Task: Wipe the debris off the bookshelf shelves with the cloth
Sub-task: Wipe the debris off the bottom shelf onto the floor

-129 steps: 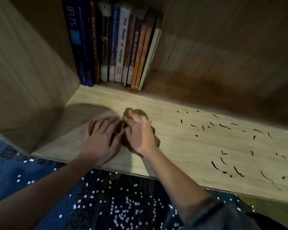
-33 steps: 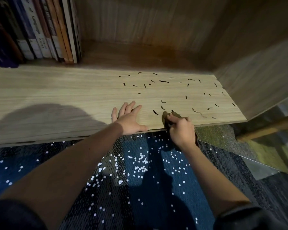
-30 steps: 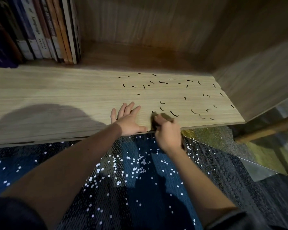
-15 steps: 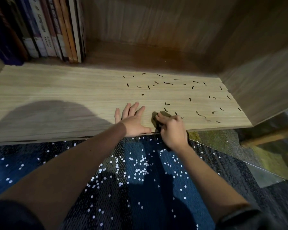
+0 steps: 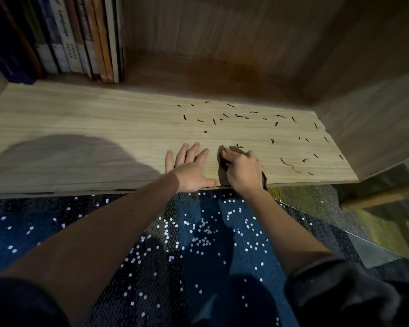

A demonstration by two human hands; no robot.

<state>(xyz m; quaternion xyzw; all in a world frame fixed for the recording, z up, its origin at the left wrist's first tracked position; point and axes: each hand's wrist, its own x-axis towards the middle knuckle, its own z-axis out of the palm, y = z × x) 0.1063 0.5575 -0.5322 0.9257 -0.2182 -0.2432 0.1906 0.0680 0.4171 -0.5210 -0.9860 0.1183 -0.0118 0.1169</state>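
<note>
The right hand (image 5: 243,172) holds the dark cloth (image 5: 225,164) at the shelf's (image 5: 80,128) front edge, fingers (image 5: 228,154) curled round it. The debris (image 5: 241,116) lies scattered rightward and toward the back, nearer this hand than the left hand (image 5: 191,172), which rests spread flat just beside it.

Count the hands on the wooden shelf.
2. The left hand lies flat on the light wooden shelf board near its front edge; the right hand beside it grips a dark crumpled cloth. None appears hidden.

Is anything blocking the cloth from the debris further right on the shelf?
Nothing visible: bare shelf lies between the cloth in the right hand and the debris. The left hand and books are on the other side.
</note>
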